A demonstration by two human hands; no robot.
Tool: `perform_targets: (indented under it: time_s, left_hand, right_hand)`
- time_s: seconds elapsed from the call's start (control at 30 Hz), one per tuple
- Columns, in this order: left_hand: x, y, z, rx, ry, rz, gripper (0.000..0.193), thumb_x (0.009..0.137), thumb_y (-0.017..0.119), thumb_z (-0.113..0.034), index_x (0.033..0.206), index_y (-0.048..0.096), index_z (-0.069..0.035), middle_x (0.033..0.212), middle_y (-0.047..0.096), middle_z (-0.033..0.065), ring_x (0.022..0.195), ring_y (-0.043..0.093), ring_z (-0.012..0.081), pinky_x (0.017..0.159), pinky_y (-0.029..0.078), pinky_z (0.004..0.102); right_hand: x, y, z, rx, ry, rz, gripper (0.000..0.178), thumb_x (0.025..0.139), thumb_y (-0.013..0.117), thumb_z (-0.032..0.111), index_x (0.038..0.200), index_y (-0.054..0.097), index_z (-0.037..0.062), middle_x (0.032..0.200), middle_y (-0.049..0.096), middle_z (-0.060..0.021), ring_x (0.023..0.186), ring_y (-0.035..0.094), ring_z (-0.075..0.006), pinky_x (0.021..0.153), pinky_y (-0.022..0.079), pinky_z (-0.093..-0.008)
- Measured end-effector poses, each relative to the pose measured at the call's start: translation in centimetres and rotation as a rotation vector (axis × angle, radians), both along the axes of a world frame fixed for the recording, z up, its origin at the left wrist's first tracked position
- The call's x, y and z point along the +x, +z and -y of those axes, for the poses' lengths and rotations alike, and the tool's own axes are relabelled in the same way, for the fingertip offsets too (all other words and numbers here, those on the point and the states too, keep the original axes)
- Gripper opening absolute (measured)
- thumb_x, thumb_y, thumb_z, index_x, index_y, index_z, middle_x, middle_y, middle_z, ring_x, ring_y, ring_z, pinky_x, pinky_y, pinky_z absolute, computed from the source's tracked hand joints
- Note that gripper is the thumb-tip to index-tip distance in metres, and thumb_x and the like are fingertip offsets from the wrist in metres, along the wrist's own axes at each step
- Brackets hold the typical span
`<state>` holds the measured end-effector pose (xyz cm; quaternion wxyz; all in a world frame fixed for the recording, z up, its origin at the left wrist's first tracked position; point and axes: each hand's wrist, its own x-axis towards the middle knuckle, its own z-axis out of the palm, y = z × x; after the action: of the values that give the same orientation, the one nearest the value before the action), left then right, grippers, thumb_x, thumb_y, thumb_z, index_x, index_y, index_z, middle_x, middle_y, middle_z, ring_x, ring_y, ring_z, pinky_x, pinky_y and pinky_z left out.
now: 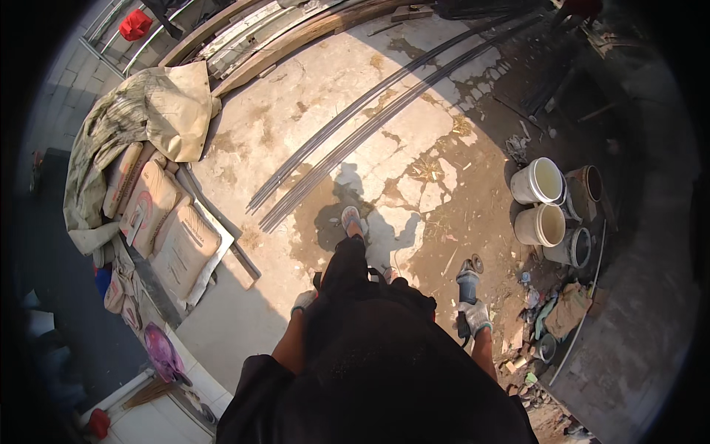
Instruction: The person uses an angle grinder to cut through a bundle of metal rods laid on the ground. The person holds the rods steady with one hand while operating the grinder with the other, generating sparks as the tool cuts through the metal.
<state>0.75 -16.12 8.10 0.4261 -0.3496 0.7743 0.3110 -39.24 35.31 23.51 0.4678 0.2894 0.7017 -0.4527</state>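
Note:
In a pale work glove, my right hand [477,315] is closed round the body of a blue-grey angle grinder [467,286], held low beside my right leg. Its round disc [477,263] points forward, away from me. My left hand [304,300], also gloved, hangs beside my left thigh; its fingers are mostly hidden, so its grip does not show. Ahead on the cracked concrete lie two long bundles of steel rebar [325,168], running from near my front foot toward the far right. One sandalled foot [351,219] is stepped forward beside the bundles' near ends.
Paper cement sacks [185,248] are stacked at left, partly under a tarpaulin [174,107]. Timber beams [285,50] lie at the far left. Several buckets [538,225] stand at right, with rubble and rags [568,311] nearer me. A person [580,9] is at the far right.

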Motion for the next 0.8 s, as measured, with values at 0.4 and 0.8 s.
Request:
perform_targets:
  time_s: [0.4, 0.8]
  left_hand:
    - [-38.9, 6.9, 19.4, 0.255, 1.189, -0.542, 0.041, 0.112, 0.068, -0.045, 0.126, 0.071, -0.007, 0.097, 0.071, 0.0024, 0.073, 0.065, 0.0130, 0.065, 0.057, 0.0320]
    - [-41.9, 1.6, 17.8, 0.152, 0.233, -0.086, 0.050, 0.105, 0.068, -0.042, 0.129, 0.076, 0.001, 0.108, 0.079, 0.0131, 0.072, 0.069, 0.0218, 0.066, 0.056, 0.0435]
  right_hand:
    - [-6.8, 0.8, 12.4, 0.238, 0.252, 0.060, 0.042, 0.086, 0.088, 0.022, 0.114, 0.069, -0.0049, 0.083, 0.072, -0.0145, 0.064, 0.074, -0.0279, 0.054, 0.063, -0.0461]
    - [-15.5, -3.5, 19.1, 0.252, 0.255, 0.119, 0.037, 0.085, 0.089, 0.025, 0.103, 0.076, -0.0052, 0.081, 0.074, -0.0124, 0.068, 0.075, -0.0251, 0.060, 0.060, -0.0439]
